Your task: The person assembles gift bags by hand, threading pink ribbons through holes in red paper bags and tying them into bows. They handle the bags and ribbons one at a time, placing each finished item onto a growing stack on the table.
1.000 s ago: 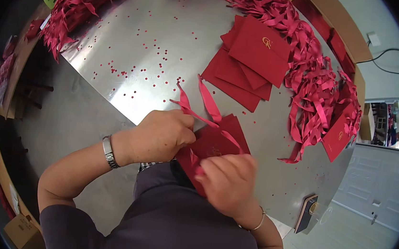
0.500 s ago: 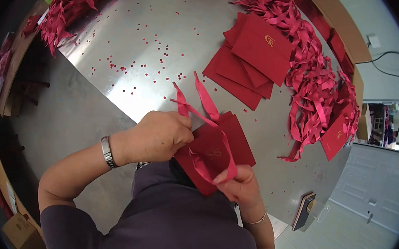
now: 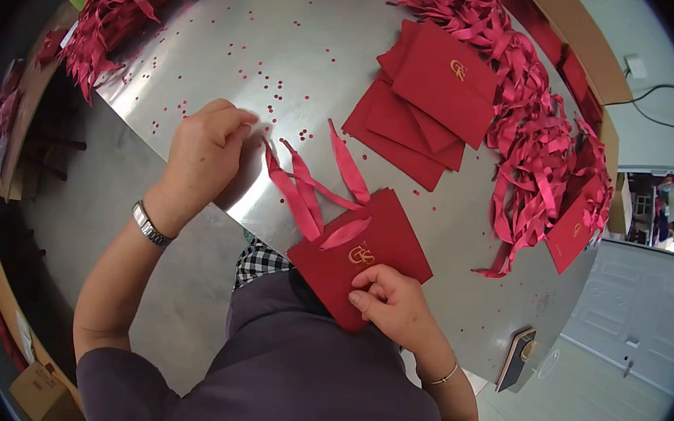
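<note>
A flat red gift bag with a gold logo lies at the table's near edge, against my body. My right hand rests on its lower part, fingers curled, with thumb and forefinger pressed against the surface. Pink ribbon lies across the bag's upper left and reaches out over the table. Off to the left, my left hand is raised with its fingers pinched together. One ribbon end comes close to those fingertips; whether they hold anything is too small to tell.
More red bags are stacked beyond. Heaps of ribboned bags line the right and far left. Small red dots are scattered over the metal table. A phone sits at the right edge, and a cardboard box stands behind.
My left hand has moved up and left, away from the bag. My right hand has let go of the ribbon loop and come down on the bag. The ribbon now trails leftward.
</note>
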A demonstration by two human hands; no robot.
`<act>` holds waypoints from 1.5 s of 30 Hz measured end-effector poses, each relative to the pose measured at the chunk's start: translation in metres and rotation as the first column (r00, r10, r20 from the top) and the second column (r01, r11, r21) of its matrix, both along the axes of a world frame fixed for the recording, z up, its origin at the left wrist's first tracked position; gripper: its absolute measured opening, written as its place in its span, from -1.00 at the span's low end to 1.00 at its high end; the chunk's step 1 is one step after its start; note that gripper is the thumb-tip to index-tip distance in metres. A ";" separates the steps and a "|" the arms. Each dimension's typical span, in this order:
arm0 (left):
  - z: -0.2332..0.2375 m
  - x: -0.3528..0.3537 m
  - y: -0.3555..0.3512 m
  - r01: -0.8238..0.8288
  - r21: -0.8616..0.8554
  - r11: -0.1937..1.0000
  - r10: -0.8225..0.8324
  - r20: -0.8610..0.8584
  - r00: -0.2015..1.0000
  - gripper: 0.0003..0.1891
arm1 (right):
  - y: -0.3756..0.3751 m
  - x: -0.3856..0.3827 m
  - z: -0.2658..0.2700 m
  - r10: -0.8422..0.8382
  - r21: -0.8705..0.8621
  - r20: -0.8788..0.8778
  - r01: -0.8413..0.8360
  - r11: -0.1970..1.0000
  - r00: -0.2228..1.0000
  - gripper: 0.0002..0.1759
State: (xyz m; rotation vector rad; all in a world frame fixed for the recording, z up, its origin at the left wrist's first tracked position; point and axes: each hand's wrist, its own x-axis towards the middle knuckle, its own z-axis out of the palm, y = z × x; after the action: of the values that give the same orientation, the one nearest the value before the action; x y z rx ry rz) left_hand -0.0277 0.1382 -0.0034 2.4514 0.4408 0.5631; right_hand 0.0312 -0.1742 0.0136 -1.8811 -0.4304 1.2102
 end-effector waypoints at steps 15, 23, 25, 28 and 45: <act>0.005 -0.052 -0.122 -0.027 -0.213 0.977 0.006 -0.096 0.995 -0.82 | -0.009 -0.012 -0.011 -0.117 0.131 0.054 0.109 0.985 0.992 -0.83; 0.018 -0.013 -0.111 0.016 0.017 1.000 -0.014 -0.111 0.994 -0.84 | -0.015 -0.015 -0.016 -0.107 0.217 0.104 0.083 0.973 0.989 -0.84; 0.007 0.001 -0.098 0.090 0.060 0.994 -0.078 -0.180 0.981 -0.89 | -0.015 -0.016 -0.017 -0.102 0.256 0.129 0.066 0.964 0.986 -0.86; -0.009 0.014 -0.092 0.155 0.136 0.978 -0.124 -0.212 0.969 -0.94 | -0.016 -0.017 -0.020 -0.112 0.290 0.157 0.062 0.955 0.981 -0.88; -0.001 -0.060 -0.118 -0.040 -0.253 0.967 0.005 -0.137 0.991 -0.86 | -0.015 -0.022 -0.022 -0.142 0.353 0.412 -0.013 0.936 0.900 -0.86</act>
State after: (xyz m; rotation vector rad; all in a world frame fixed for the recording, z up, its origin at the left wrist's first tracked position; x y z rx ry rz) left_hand -0.0878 0.0201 -0.0048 2.2451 0.5608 0.3271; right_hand 0.0088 -0.1889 -0.0079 -1.8229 -0.7621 0.6078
